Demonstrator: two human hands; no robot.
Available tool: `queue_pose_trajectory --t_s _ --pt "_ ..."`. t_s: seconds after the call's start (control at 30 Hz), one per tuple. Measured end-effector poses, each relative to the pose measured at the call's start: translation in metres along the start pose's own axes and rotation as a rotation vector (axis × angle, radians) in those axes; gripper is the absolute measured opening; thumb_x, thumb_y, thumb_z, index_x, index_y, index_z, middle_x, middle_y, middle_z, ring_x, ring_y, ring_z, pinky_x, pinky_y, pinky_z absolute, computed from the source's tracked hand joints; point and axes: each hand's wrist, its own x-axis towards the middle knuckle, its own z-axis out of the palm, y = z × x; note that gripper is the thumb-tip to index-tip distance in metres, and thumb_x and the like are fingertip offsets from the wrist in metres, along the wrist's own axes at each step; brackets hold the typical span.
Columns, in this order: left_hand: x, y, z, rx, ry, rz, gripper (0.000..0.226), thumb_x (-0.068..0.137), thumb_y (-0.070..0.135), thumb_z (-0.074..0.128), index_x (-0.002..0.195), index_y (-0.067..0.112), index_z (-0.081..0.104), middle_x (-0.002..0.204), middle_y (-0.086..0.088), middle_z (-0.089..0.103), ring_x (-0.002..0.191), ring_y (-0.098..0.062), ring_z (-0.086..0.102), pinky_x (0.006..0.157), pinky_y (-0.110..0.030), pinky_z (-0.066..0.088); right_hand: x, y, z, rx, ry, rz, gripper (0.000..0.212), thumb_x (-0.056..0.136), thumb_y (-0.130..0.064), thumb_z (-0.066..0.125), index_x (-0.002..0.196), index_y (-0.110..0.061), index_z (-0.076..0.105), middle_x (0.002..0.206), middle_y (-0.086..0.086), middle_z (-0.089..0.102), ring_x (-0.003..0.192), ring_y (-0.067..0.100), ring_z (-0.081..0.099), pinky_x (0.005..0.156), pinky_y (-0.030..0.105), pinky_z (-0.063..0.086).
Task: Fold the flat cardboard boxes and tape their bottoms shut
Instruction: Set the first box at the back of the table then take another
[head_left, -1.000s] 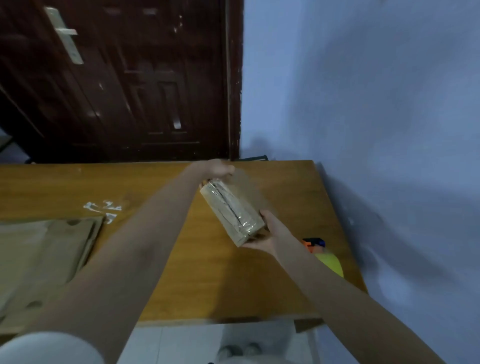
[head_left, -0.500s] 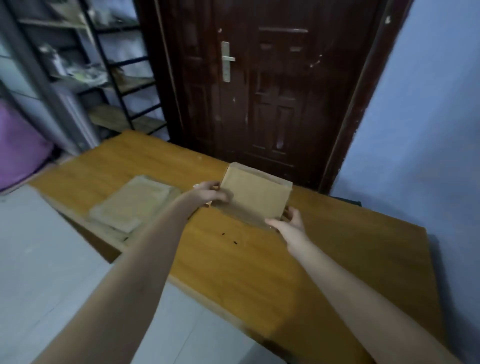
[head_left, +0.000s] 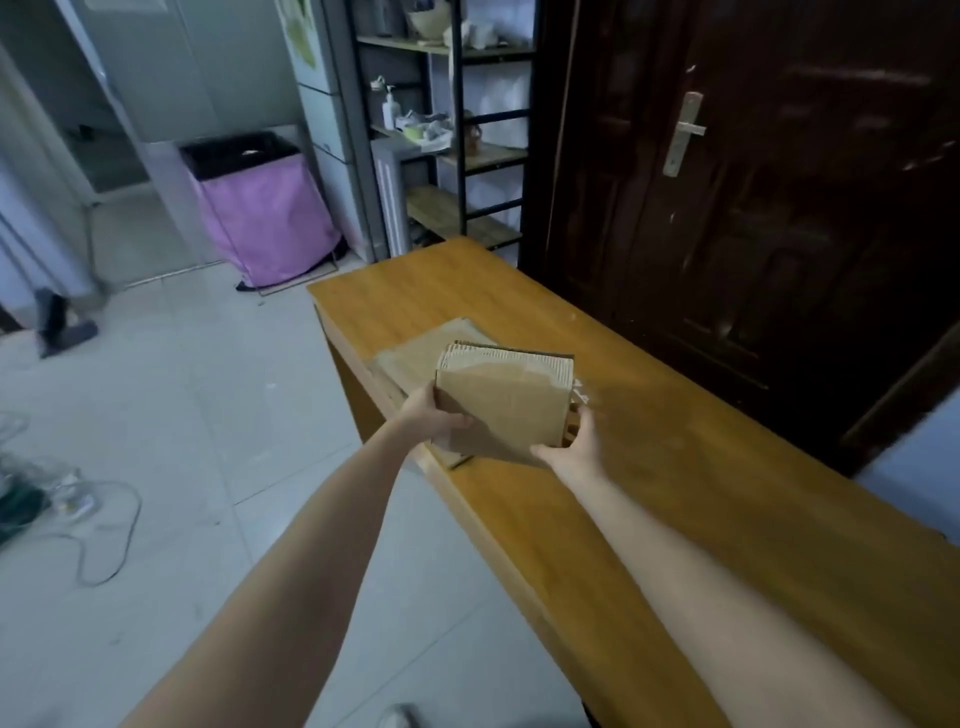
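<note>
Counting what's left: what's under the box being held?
Under the box, flat cardboard lies stacked on the table. The box and left hand cover part; the sheets can't be counted.

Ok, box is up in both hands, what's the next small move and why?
Probably set the box down. Left hand and right hand grip its two lower corners above the table's near edge, partly over the flat cardboard stack; no tape shows from here.

Box (head_left: 506, 402) now above flat stack (head_left: 415, 353)
</note>
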Motion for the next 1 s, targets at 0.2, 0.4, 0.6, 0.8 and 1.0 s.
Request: queue_pose_trajectory --t_s 0.2,0.4,0.6,0.8,1.0 --pt "0.002 -0.039 -0.053 -0.061 0.044 -0.002 0.083 0.074 0.022 0.079 0.142 0.013 0.033 0.13 -0.004 0.046 0.121 -0.029 0.048 0.096 -0.043 0.044 0.004 -0.018 0.063 -0.038 -0.049 -0.029 0.069 0.081 -0.011 0.073 0.135 -0.013 0.03 0.128 0.002 0.048 0.118 0.02 0.049 0.085 0.027 0.038" --pt "0.025 -0.076 -0.125 -0.022 0.05 0.005 0.072 0.076 0.021 0.077 0.137 0.009 0.041 0.128 -0.004 0.05 0.105 -0.017 0.048 0.084 -0.029 0.043 0.02 -0.048 0.131 -0.218 -0.154 -0.033 0.081 0.083 -0.013 0.072 0.143 -0.006 0.019 0.142 0.011 0.038 0.133 0.028 0.037 0.101 0.036 0.035" --pt "0.054 -0.097 -0.185 -0.019 0.084 0.0 0.067 0.076 0.013 0.076 0.134 0.006 0.043 0.126 -0.009 0.052 0.1 -0.017 0.048 0.082 -0.027 0.043 0.046 -0.074 0.197 -0.242 -0.185 -0.037 0.083 0.081 -0.015 0.074 0.144 -0.01 0.019 0.144 0.009 0.039 0.131 0.028 0.041 0.102 0.039 0.038" --pt "0.085 -0.117 -0.207 -0.091 0.121 -0.027 0.068 0.072 0.013 0.079 0.13 0.006 0.044 0.125 -0.011 0.052 0.114 -0.027 0.051 0.094 -0.036 0.046 0.076 -0.09 0.236 -0.2 -0.15 -0.016 0.069 0.078 -0.029 0.077 0.128 -0.012 0.032 0.128 0.006 0.049 0.109 0.022 0.049 0.09 0.033 0.042" --pt "0.135 -0.122 -0.227 -0.097 0.156 -0.047 0.073 0.07 0.018 0.08 0.132 0.006 0.044 0.126 -0.01 0.053 0.115 -0.027 0.052 0.097 -0.042 0.046 0.133 -0.113 0.264 -0.171 -0.177 -0.013 0.071 0.077 -0.026 0.079 0.13 -0.009 0.034 0.126 0.004 0.051 0.112 0.021 0.051 0.088 0.029 0.041"
